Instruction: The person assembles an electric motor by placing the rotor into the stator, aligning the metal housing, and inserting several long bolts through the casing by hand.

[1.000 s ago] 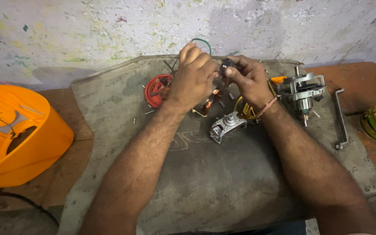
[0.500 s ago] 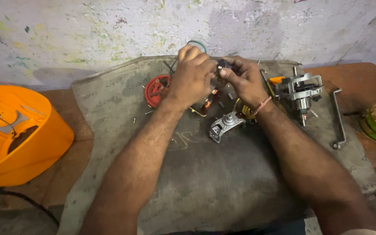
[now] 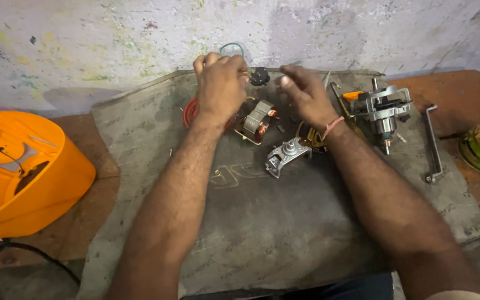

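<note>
Left hand (image 3: pixel 220 83) grip closed on a small black part (image 3: pixel 260 75), lifted at 12 o'clock above the grey mat (image 3: pixel 284 233) for access. Right hand (image 3: pixel 304 94) grip open, empty, just right. Copper-wound stator (image 3: pixel 258 119) lies below; silver bracket (image 3: pixel 285 154) at 5 o'clock.

Left hand (image 3: pixel 220 83) fisted — right hand (image 3: pixel 305 93) loose
</note>
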